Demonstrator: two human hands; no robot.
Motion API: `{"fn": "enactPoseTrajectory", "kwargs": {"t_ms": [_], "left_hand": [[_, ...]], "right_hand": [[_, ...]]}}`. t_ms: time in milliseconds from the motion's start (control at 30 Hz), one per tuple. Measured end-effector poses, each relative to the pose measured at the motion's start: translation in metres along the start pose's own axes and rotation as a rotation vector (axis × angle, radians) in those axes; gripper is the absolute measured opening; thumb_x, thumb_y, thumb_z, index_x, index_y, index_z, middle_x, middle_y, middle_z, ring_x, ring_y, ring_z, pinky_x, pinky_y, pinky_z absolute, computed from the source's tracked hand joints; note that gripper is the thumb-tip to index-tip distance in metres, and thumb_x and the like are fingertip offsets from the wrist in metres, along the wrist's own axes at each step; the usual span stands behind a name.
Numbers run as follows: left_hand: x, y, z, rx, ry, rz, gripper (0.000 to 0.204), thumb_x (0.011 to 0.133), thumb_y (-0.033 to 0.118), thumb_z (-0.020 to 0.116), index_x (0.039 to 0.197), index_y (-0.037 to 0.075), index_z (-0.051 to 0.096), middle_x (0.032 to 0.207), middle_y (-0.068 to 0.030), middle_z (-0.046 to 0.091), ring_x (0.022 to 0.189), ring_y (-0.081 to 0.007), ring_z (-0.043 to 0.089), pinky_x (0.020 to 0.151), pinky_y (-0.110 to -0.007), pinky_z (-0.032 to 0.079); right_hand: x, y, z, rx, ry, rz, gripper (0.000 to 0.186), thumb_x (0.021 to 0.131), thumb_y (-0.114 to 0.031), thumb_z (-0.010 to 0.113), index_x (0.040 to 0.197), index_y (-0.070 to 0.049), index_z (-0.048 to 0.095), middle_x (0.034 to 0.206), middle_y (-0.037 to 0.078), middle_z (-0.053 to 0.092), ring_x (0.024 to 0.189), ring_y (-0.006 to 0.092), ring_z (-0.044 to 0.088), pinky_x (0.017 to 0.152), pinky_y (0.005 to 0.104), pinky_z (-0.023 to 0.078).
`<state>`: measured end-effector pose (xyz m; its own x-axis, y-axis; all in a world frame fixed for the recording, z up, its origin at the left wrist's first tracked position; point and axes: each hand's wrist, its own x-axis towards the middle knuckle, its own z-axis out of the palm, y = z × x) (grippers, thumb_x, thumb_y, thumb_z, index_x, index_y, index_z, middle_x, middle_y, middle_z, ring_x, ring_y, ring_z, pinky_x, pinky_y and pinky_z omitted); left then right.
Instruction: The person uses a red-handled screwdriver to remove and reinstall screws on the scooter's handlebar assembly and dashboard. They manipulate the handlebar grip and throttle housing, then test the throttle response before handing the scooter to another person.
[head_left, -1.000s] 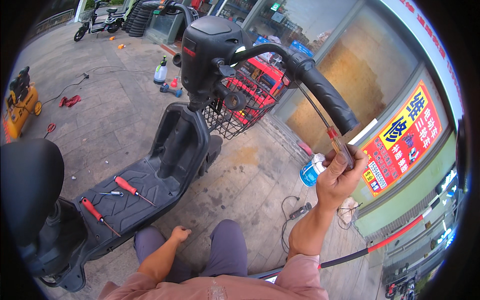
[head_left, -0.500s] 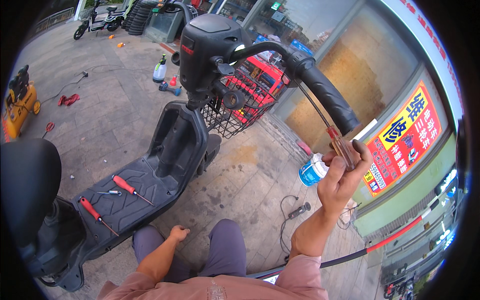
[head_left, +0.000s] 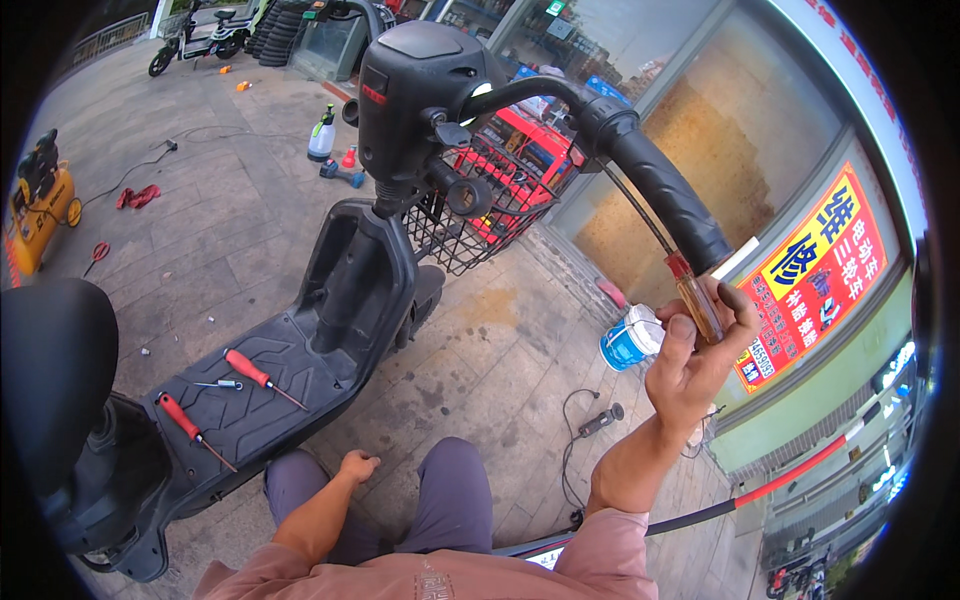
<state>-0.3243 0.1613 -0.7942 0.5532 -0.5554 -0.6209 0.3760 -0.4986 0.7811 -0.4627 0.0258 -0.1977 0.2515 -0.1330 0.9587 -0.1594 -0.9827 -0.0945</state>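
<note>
My right hand (head_left: 695, 365) is closed around the clear, red-collared handle of a screwdriver (head_left: 699, 304). The screwdriver's thin shaft slants up to the underside of the black handlebar grip (head_left: 660, 170), near its inner end; the tip's exact contact is hidden. This grip belongs to a black electric scooter (head_left: 425, 95). Between my knees, my left hand (head_left: 358, 467) rests by my thigh, fingers curled with nothing visible in them. On the scooter's footboard (head_left: 290, 345) lie two red-handled screwdrivers (head_left: 250, 367) (head_left: 180, 418) and a small metal tool (head_left: 222, 385).
A wire basket (head_left: 470, 235) hangs at the scooter's front, with red boxes behind it. Beyond the grip are a white-and-blue bucket (head_left: 628, 340) and a corded tool (head_left: 600, 420). A spray bottle (head_left: 321, 135), a blue power tool (head_left: 342, 175) and a yellow air compressor (head_left: 45, 215) stand farther left.
My right hand and the screwdriver have shifted slightly to the right and down, and the handlebar grip has moved a little right too. My left hand has stayed in place.
</note>
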Motion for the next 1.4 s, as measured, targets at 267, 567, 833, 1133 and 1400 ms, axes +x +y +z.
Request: {"fn": "enactPoseTrajectory", "kwargs": {"t_ms": [267, 567, 833, 1133, 1400], "left_hand": [[0.010, -0.010, 0.003, 0.007, -0.007, -0.050, 0.043, 0.075, 0.028, 0.074, 0.104, -0.004, 0.067, 0.100, -0.0186, 0.068, 0.092, -0.0271, 0.065, 0.080, -0.036, 0.051], [0.015, -0.016, 0.004, 0.046, 0.038, 0.066, 0.035, 0.081, 0.019, 0.070, 0.104, -0.006, 0.062, 0.075, -0.0088, 0.061, 0.056, -0.0155, 0.054, 0.046, -0.032, 0.042], [0.005, -0.007, 0.001, 0.052, 0.030, 0.057, 0.033, 0.080, 0.023, 0.071, 0.096, -0.005, 0.064, 0.071, -0.0089, 0.060, 0.056, -0.0157, 0.055, 0.047, -0.031, 0.042], [-0.030, 0.025, -0.012, 0.113, 0.057, 0.022, 0.042, 0.078, 0.034, 0.073, 0.094, -0.004, 0.067, 0.080, -0.0125, 0.066, 0.069, -0.0222, 0.062, 0.063, -0.035, 0.049], [-0.075, 0.066, -0.003, -0.264, -0.238, -0.093, 0.067, 0.087, 0.044, 0.064, 0.133, 0.000, 0.046, 0.126, -0.0160, 0.056, 0.112, -0.0293, 0.056, 0.090, -0.043, 0.046]], "right_hand": [[0.000, 0.003, -0.006, -0.080, -0.072, -0.007, 0.035, 0.088, -0.019, 0.063, 0.110, 0.005, 0.048, 0.100, 0.016, 0.056, 0.084, 0.0238, 0.061, 0.076, 0.0299, 0.048], [0.003, -0.008, -0.003, -0.066, -0.038, -0.036, 0.029, 0.086, -0.013, 0.065, 0.106, 0.003, 0.051, 0.091, 0.013, 0.058, 0.085, 0.0244, 0.063, 0.078, 0.0296, 0.048], [0.002, -0.005, -0.002, -0.108, -0.031, -0.030, 0.032, 0.085, -0.015, 0.068, 0.107, 0.001, 0.051, 0.097, 0.012, 0.057, 0.087, 0.0227, 0.060, 0.080, 0.0297, 0.047], [-0.009, -0.010, -0.004, 0.252, 0.055, -0.029, 0.027, 0.089, -0.019, 0.064, 0.099, 0.003, 0.051, 0.085, 0.010, 0.057, 0.068, 0.0157, 0.059, 0.062, 0.0250, 0.047], [-0.181, 0.015, 0.043, 0.639, -0.241, 0.513, 0.015, 0.092, -0.008, 0.047, 0.106, -0.003, 0.044, 0.084, 0.012, 0.060, 0.064, 0.0155, 0.058, 0.055, 0.0251, 0.048]]}}
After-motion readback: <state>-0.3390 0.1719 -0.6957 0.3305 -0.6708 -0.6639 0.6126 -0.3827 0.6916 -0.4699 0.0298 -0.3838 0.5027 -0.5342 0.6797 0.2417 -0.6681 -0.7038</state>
